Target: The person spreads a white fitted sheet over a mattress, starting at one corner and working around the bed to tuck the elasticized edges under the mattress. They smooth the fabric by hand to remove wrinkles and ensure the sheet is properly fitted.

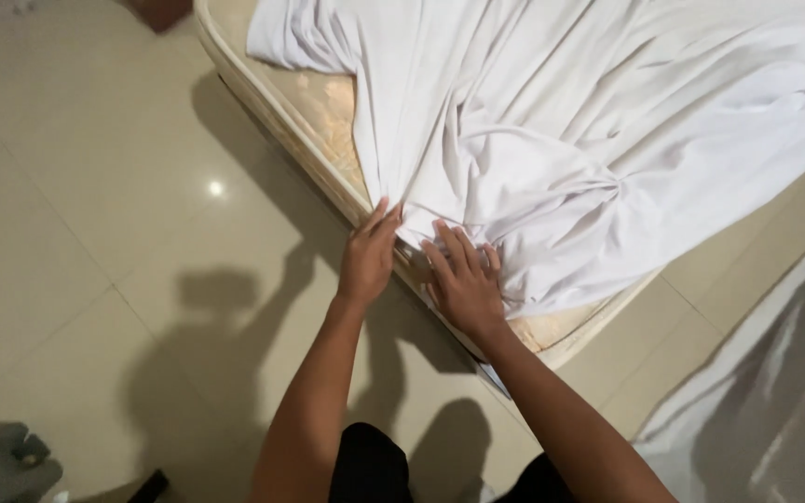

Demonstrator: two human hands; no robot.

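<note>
We see a crumpled white cotton bedsheet (561, 140) spread in loose folds over a cream quilted mattress (328, 121), whose rounded corner points toward the lower middle of the view. The sheet covers most of the mattress top; a bare strip of the patterned mattress surface shows along the left edge and at the near corner. We note the left hand (368, 256) at the left side of that corner, fingers extended and pressed against the sheet's edge where it meets the mattress rim; the hand is flat rather than clenched, and we cannot tell whether any cloth is pinched beneath it. The right hand (463, 279) lies just beside it, palm down, fingers spread wide on the sheet near the corner, with cloth gathered into creases directly ahead of the fingertips. The two hands are near each other but apart. Both bare forearms extend from the bottom of the view. The mattress sits on a glossy beige tiled floor (76, 233), which carries the person's shadow. A second pale sheet (775, 401) lies on the floor at the lower right.
</note>
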